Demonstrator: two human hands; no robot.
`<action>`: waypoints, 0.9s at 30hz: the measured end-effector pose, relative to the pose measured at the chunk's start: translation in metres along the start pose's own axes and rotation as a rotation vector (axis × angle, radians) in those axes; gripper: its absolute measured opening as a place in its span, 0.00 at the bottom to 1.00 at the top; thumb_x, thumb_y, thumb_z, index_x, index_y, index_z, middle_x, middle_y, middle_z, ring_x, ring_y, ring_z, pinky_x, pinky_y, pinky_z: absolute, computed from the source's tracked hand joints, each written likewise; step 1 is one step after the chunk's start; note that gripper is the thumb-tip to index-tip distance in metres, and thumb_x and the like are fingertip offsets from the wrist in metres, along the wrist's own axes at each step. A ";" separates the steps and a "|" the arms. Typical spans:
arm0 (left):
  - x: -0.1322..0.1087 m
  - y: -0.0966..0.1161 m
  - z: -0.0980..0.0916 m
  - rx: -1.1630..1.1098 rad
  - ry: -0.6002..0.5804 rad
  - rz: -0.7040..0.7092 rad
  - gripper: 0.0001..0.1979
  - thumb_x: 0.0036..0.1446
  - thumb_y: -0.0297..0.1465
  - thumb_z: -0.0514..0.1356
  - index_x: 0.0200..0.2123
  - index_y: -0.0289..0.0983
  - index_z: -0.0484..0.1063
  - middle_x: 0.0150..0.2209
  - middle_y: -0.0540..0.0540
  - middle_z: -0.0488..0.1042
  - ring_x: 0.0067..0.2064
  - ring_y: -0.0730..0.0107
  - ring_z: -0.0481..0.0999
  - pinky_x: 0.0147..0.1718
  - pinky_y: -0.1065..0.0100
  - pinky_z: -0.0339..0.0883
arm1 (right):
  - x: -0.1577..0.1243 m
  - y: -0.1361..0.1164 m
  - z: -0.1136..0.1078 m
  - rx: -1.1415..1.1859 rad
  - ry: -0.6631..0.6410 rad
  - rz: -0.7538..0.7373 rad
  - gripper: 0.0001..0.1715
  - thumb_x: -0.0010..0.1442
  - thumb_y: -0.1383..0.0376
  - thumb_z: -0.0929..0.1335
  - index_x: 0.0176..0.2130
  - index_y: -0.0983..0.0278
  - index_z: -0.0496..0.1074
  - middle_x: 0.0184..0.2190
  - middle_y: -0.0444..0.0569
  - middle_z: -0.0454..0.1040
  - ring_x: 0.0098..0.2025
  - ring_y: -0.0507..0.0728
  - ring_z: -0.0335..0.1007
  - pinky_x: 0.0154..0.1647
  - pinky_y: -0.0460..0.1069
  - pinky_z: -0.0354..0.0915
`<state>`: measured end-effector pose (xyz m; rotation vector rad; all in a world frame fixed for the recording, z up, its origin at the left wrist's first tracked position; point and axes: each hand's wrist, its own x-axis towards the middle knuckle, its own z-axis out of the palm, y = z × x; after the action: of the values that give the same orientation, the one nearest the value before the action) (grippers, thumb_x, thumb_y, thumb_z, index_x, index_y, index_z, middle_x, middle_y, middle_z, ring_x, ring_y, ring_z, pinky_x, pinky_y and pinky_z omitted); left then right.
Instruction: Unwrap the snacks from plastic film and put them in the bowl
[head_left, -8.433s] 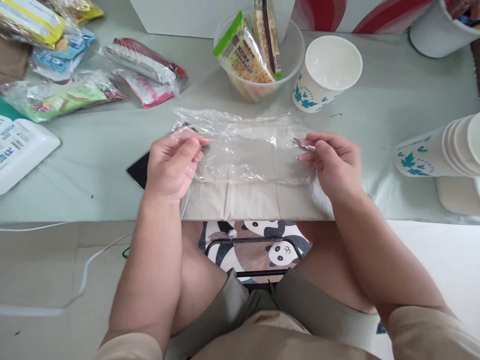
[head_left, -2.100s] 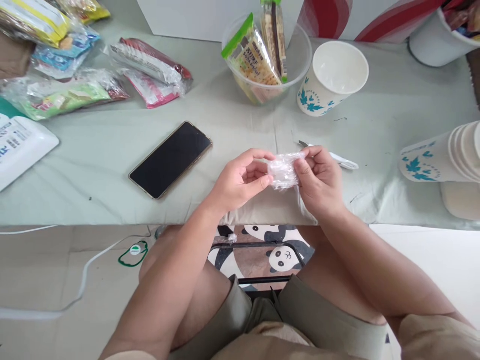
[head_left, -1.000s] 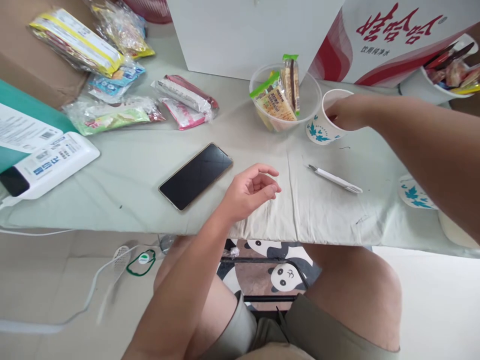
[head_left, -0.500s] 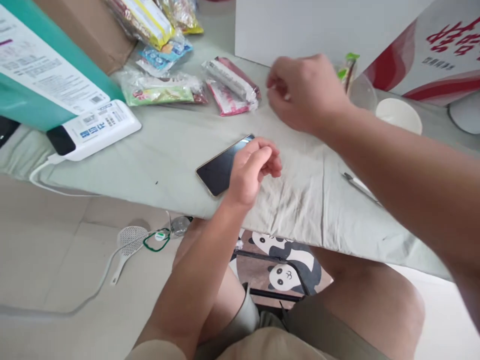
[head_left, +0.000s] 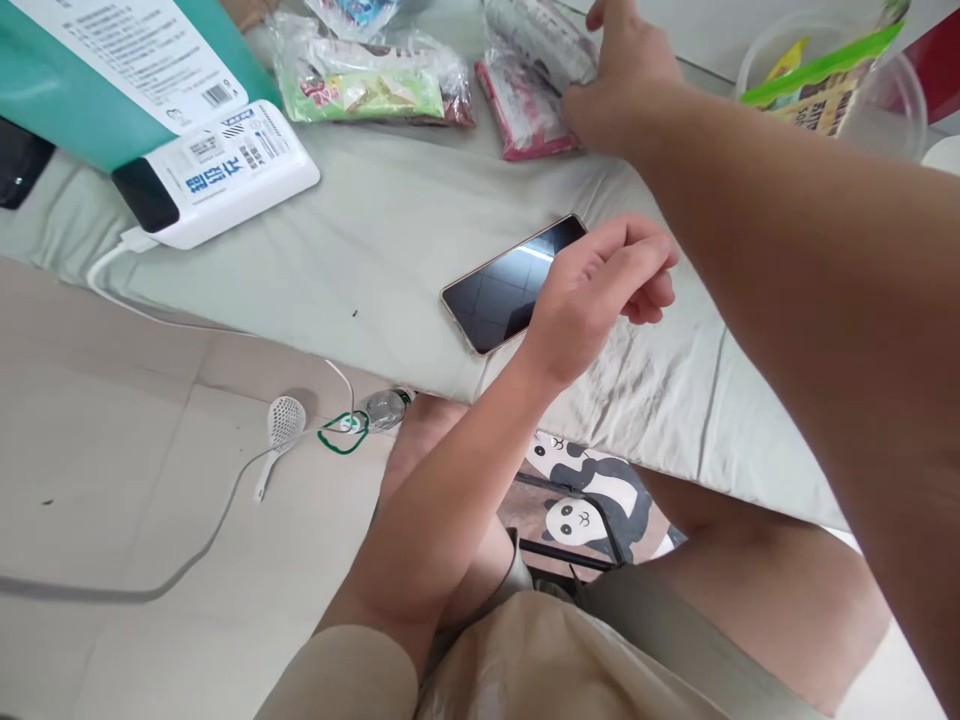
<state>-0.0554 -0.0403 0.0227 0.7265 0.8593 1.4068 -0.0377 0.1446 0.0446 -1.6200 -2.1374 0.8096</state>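
Head view: your right hand is at the silver-grey packet, your left hand before the phone.
Reading the clock from mid-view, your right hand stands at one o'clock, along the edges of that packet and the pink packet — some fingers are hidden, so you cannot tell whether they grip. Your left hand curls loosely, thumb against forefinger, covering the phone's three-o'clock edge; contact there is unclear, as is whether the palm holds anything. At eleven o'clock lies the green snack bag; at ten, the white power bank — cabled, just beside the teal box; at two, the clear tub.
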 end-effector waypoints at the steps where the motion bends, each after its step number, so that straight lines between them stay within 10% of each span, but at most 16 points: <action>1: 0.000 -0.001 0.001 -0.013 -0.009 0.007 0.16 0.73 0.34 0.53 0.32 0.36 0.70 0.27 0.52 0.71 0.31 0.77 0.75 0.33 0.71 0.71 | 0.001 -0.001 -0.002 -0.058 0.019 0.009 0.18 0.60 0.76 0.62 0.50 0.69 0.59 0.56 0.54 0.71 0.70 0.68 0.62 0.69 0.68 0.51; 5: 0.003 -0.005 0.002 -0.083 -0.023 0.040 0.13 0.70 0.32 0.56 0.30 0.36 0.68 0.25 0.53 0.69 0.27 0.79 0.70 0.31 0.72 0.69 | -0.004 -0.008 -0.011 -0.296 0.133 -0.076 0.29 0.68 0.73 0.57 0.66 0.75 0.59 0.58 0.55 0.72 0.65 0.61 0.67 0.67 0.57 0.58; 11: 0.009 -0.011 -0.002 -0.158 0.101 0.114 0.09 0.65 0.35 0.61 0.33 0.37 0.69 0.28 0.51 0.71 0.30 0.77 0.73 0.32 0.73 0.70 | -0.080 0.002 -0.026 -0.024 0.309 -0.285 0.17 0.70 0.70 0.60 0.56 0.70 0.66 0.42 0.48 0.73 0.47 0.53 0.72 0.55 0.48 0.68; 14: 0.010 -0.011 -0.002 -0.189 0.149 0.107 0.13 0.63 0.38 0.65 0.46 0.39 0.68 0.44 0.48 0.74 0.45 0.71 0.78 0.42 0.70 0.74 | -0.144 0.034 -0.016 0.218 0.430 -0.340 0.14 0.71 0.66 0.61 0.55 0.61 0.66 0.52 0.50 0.75 0.56 0.55 0.73 0.61 0.52 0.70; 17: 0.010 -0.017 0.000 -0.128 -0.077 0.054 0.18 0.63 0.43 0.66 0.48 0.41 0.67 0.49 0.45 0.75 0.55 0.58 0.78 0.48 0.63 0.75 | -0.201 0.074 -0.003 0.122 0.449 -0.338 0.20 0.72 0.60 0.63 0.62 0.53 0.65 0.62 0.52 0.71 0.65 0.60 0.69 0.69 0.60 0.65; 22: 0.009 -0.039 0.011 -0.046 -0.215 -0.084 0.21 0.60 0.49 0.67 0.43 0.39 0.71 0.40 0.44 0.77 0.46 0.59 0.82 0.42 0.60 0.78 | -0.251 0.130 -0.014 -0.001 0.344 -0.471 0.30 0.63 0.56 0.69 0.63 0.54 0.67 0.61 0.58 0.70 0.63 0.68 0.71 0.63 0.67 0.69; 27: 0.010 -0.044 0.019 -0.069 -0.155 -0.257 0.24 0.59 0.52 0.66 0.44 0.38 0.70 0.40 0.44 0.78 0.37 0.63 0.83 0.30 0.66 0.75 | -0.258 0.186 -0.058 -0.274 0.580 -0.235 0.19 0.58 0.64 0.67 0.49 0.59 0.76 0.47 0.56 0.79 0.50 0.67 0.78 0.56 0.68 0.72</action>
<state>-0.0159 -0.0313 -0.0057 0.6393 0.7500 1.1300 0.2135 -0.0525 -0.0077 -1.4496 -1.9992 -0.0375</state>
